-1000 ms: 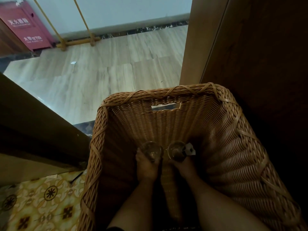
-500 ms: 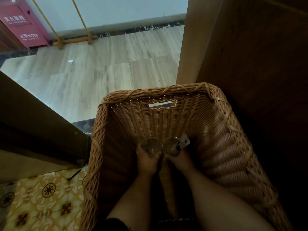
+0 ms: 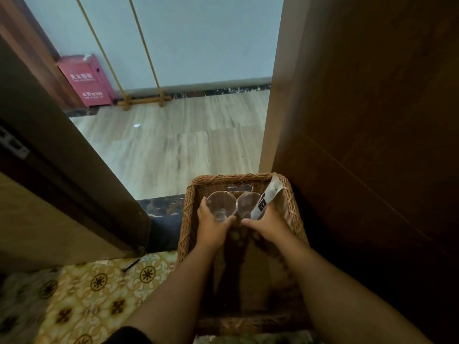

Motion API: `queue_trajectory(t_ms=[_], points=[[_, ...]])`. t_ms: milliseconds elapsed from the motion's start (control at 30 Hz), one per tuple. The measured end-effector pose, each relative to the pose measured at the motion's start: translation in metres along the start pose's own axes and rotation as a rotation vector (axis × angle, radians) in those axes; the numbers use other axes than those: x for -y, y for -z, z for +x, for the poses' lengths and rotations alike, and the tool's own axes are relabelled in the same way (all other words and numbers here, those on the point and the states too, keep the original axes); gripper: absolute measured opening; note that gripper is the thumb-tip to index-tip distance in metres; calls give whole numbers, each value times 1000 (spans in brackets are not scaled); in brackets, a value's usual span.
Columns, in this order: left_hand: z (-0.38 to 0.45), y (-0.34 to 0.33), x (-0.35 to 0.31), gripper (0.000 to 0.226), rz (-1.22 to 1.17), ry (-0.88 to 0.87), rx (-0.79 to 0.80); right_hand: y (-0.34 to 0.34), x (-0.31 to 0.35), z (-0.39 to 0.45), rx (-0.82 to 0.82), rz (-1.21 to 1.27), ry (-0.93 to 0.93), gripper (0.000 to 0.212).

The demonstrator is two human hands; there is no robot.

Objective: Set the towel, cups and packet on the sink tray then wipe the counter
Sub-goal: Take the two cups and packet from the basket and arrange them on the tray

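- Head view: our left hand has its fingers wrapped around a clear cup, low centre of the frame, above the basket.
- Our right hand grips the second cup and the packet together, likely so that one trip carries all.
- Both cups look empty and see-through; the packet is white with a dark mark.

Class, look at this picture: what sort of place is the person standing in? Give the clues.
Probably a hotel-room doorway onto a corridor: a red fire cabinet stands by the corridor wall, and the hands lift clear cups and a packet from a wicker basket.
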State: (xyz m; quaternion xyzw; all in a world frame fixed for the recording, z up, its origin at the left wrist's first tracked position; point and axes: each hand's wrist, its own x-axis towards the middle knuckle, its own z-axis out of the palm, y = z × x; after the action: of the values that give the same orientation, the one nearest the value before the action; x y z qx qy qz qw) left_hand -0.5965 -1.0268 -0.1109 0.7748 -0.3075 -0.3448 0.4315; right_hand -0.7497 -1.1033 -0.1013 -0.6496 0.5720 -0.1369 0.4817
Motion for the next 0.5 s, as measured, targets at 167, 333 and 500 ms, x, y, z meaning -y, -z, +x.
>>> queue_trajectory(t_ms=[167,333,500], points=[[-17,27,-26,111,39,-117,-86,34,38,-21,45,20,149,105],[-24,58,-29,105,-92,-117,-146,26,71,-27,135,-13,231,95],[-35,121,-17,107,-159,-91,-298,-22,125,-29,252,-41,309,90]])
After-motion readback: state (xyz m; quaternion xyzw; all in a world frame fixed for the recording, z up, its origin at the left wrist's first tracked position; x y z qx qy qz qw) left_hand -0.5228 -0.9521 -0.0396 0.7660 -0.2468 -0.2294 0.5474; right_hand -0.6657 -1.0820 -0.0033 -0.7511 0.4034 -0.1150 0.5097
